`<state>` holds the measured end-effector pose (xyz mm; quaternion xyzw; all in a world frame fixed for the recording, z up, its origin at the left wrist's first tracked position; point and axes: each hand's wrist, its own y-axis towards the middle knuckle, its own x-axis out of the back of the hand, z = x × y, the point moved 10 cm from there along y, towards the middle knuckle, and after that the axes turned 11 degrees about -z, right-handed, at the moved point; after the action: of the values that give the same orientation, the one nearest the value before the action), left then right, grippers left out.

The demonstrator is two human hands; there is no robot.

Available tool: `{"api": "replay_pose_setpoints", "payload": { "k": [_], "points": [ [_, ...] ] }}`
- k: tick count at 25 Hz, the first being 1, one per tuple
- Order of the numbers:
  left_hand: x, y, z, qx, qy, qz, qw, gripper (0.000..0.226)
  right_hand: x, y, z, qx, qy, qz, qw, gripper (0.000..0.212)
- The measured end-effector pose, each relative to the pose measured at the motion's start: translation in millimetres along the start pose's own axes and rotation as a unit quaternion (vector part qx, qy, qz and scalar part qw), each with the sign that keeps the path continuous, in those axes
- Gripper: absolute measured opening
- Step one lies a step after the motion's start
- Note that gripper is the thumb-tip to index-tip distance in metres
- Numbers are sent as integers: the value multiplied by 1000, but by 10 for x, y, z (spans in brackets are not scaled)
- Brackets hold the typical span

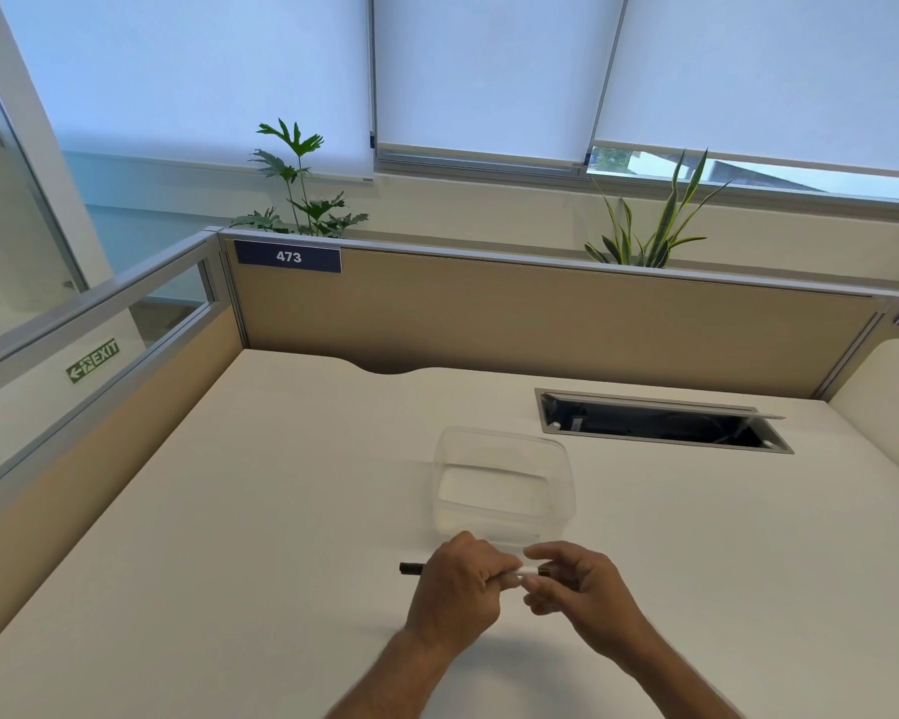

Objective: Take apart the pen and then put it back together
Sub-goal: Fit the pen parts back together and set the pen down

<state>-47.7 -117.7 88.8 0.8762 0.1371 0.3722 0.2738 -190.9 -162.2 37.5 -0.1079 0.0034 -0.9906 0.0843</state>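
Observation:
A pen [524, 571] with a white barrel and dark ends lies level between both hands, just above the desk. My left hand [458, 583] is wrapped around its middle, and one dark end [411, 568] sticks out to the left of the fist. My right hand [572, 583] pinches the other dark end with thumb and fingertips. Most of the barrel is hidden inside my left fist.
A clear, empty plastic tub [504, 480] stands on the cream desk [260, 511] just beyond my hands. A open cable hatch [660, 420] is set into the desk at the back right. Beige partitions [541, 324] wall the desk at the back and left.

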Motion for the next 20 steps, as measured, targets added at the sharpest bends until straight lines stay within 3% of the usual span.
{"api": "replay_pose_setpoints", "payload": {
  "k": [6,12,20],
  "points": [
    [-114,-15,11,-1,26,55,998,22,82,15,63,21,26,-12,999,11],
    [-180,-40,110,34,24,95,995,22,114,18,171,70,-33,-53,996,27],
    [-135,11,72,8,13,55,998,21,88,4,265,104,-89,-61,989,29]
  ]
}}
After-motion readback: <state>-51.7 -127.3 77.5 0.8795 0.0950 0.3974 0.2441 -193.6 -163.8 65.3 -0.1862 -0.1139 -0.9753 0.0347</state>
